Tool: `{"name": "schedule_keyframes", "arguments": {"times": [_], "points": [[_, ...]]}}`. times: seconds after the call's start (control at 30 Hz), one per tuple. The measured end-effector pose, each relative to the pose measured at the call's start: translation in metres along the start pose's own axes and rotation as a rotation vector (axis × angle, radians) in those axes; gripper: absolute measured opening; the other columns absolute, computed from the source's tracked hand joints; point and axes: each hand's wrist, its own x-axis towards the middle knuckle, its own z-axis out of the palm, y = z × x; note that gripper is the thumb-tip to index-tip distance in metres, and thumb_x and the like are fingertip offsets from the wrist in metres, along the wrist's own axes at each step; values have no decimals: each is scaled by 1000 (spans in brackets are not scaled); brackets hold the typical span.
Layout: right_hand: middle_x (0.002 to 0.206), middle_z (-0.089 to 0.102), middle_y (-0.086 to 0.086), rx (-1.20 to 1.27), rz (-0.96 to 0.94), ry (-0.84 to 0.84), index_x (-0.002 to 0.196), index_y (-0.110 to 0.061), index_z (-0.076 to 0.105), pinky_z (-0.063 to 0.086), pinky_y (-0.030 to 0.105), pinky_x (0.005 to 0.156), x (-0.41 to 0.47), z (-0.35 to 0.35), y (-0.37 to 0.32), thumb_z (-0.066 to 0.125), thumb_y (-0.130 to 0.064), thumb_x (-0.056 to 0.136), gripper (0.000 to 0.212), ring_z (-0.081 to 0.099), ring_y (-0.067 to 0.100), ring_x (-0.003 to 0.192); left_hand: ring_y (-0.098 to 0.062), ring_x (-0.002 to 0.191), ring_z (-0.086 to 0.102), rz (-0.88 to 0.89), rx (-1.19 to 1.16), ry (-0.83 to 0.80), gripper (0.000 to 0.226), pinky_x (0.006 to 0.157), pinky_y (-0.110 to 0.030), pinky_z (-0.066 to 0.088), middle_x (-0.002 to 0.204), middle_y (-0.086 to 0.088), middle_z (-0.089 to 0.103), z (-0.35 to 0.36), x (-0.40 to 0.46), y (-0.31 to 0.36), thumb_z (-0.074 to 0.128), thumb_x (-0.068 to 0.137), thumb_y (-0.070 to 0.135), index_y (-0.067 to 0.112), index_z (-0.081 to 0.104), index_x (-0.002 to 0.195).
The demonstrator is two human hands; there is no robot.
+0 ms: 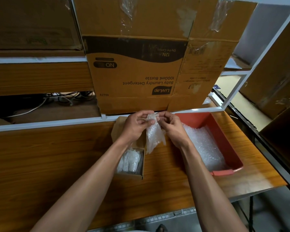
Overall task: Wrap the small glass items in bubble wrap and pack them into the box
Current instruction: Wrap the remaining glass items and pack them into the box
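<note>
- Both hands work from the single head view: the left hand (137, 124) and the right hand (172, 127) are raised together above the bench (49, 164), each pinching the top of one sheet of bubble wrap (154, 134) between thumb and fingertips.
- Judging by the bunched top of the sheet, the step in hand is the wrapping itself; a glass item may sit inside the crumpled part, but the plastic hides it and I cannot tell.
- Loose wrap hangs below both grips, its lower edge dangling near the rim of the small box (131, 164).
- That box lies on the bench just under the left forearm, open, with wrapped bundles (129, 160) already lying inside.
- More bubble wrap fills the red tray (224, 136) to the right, just beside the right wrist.
- Next, in my judgement, the hanging tail needs rolling or folding round the pinched part, then the bundle must be lowered into the box beside the others.
</note>
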Motion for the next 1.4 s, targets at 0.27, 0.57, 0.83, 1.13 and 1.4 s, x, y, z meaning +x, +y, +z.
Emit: {"name": "schedule_keyframes", "arguments": {"times": [0.27, 0.57, 0.83, 1.13, 1.4], "points": [[84, 75, -4, -206, -35, 125, 97, -24, 75, 52, 30, 71, -5, 5, -4, 71, -8, 93, 17, 66, 7, 75, -11, 91, 71, 14, 92, 45, 20, 85, -27, 59, 98, -1, 77, -5, 4, -4, 86, 87, 18, 20, 74, 102], [142, 65, -7, -420, 93, -170, 148, -28, 54, 51, 39, 111, -25, 28, -4, 65, -62, 95, 64, 62, 6, 128, -18, 102, 73, -39, 192, 13, 23, 92, -37, 61, 105, -1, 76, -26, -3, -11, 84, 90, 25, 21, 67, 104], [90, 69, -6, -397, 198, -297, 118, -25, 64, 54, 27, 70, -51, 51, 8, 57, -27, 108, 12, 65, 7, 76, -15, 109, 72, -48, 105, -72, 28, 88, -30, 62, 118, -2, 73, -78, -14, -7, 72, 99, 9, 29, 75, 118], [155, 43, -12, -419, 213, -128, 157, -38, 32, 48, 42, 112, -68, 61, 16, 85, -57, 82, 94, 52, 13, 134, -25, 108, 73, -84, 90, 45, 19, 85, -34, 64, 110, 2, 75, -131, -30, -30, 69, 100, 5, 23, 75, 102], [144, 59, 10, -905, -46, -139, 155, -31, 27, 53, 50, 95, -35, 121, 28, 69, -41, 91, 77, 62, 30, 122, -6, 109, 72, -103, 211, -144, 19, 94, -32, 60, 112, 12, 77, -108, -41, -31, 73, 97, 10, 29, 73, 103]]}}
